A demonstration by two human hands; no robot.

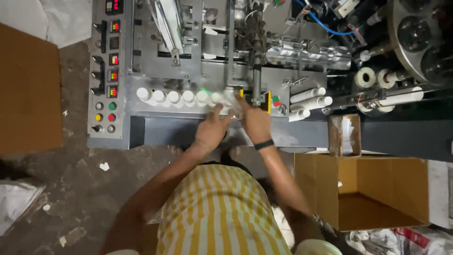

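Observation:
A row of several white tubes (pixel 174 97) stands on the grey machine's ledge (pixel 137 107). My left hand (pixel 211 128) reaches up to the right end of that row, fingers touching the last tubes. My right hand (pixel 254 120), with a dark band on the wrist, is close beside it and closed around white tubes (pixel 230 100) at the row's end. Motion blur hides how many tubes each hand has. My yellow and white striped shirt fills the lower middle.
A control panel (pixel 107 71) with buttons and lit displays is at the left. More white tubes (pixel 311 99) lie on the machine to the right. An open cardboard box (pixel 368 193) stands at lower right. A brown board (pixel 28 89) lies left on the dirty floor.

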